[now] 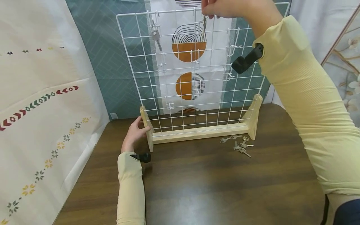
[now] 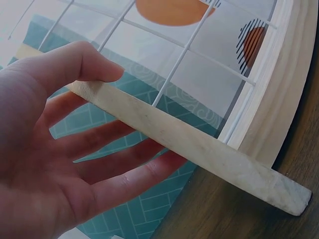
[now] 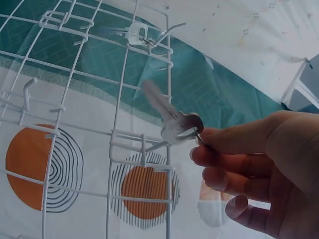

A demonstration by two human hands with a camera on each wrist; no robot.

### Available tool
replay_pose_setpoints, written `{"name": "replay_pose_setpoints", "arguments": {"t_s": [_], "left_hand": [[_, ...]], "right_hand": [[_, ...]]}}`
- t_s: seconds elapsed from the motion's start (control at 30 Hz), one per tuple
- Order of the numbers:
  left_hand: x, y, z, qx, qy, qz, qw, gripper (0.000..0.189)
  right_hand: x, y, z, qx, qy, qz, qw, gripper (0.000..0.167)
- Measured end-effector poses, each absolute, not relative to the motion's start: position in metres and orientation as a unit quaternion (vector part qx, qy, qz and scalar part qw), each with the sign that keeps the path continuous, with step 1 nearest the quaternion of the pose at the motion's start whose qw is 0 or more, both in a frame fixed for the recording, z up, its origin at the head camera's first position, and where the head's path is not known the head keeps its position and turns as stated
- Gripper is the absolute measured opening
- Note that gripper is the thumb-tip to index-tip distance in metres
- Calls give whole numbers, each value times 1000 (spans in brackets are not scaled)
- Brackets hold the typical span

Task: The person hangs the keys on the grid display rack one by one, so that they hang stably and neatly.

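sensibly, my right grip pinches the likely light, stiff key by its ring near the rack's top; my left grip clasps the rack's wooden end.

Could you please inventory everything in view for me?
Table: one, brown, foreground
Wooden base: one, pale, on table
Wire grid: one, white, in base
Hooks: several, white, on grid
Hanging key: one, silver, grid's upper left
Held key: one, silver, right hand
Loose keys: several, silver, table, right
Backdrop: one, teal, behind grid
Circle-patterned panel: one, white, behind grid
Patterned cloth: one, cream, left
Floral panel: one, white, far right
Wrist cameras: two, black, at wrists
Sleeves: two, yellow, both forearms
Left hand: one, bare, gripping base
Right hand: one, bare, grid's top
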State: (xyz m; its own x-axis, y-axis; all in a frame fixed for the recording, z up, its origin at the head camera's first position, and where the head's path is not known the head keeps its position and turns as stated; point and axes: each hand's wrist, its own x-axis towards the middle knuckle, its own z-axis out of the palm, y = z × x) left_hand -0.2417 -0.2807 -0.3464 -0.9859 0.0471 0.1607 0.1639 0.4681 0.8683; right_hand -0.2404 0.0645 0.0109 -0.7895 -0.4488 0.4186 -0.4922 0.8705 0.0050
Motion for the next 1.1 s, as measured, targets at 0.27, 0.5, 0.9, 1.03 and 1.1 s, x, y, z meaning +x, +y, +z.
{"name": "replay_pose_setpoints", "arguments": {"t_s": [0.27,0.5,0.9,1.03,1.1], "left_hand": [[-249,-282,-344,-50,-857,-511,44,63],[-248,-280,-342,-52,-862,-502,46,63],[-251,-274,-333,-62,-857,-510,35,66],[-249,-279,-326,-65,-864,-498,36,66],[-247,-282,-325,-63,-867,-493,39,66]], "right_hand": [[-251,65,15,260,-945,57,191,37],[-257,64,17,284,-941,60,172,35],[-226,79,6,247,-949,40,194,45],[-206,86,-14,239,-936,90,243,37],[-199,86,-27,270,-922,106,257,32]]}}
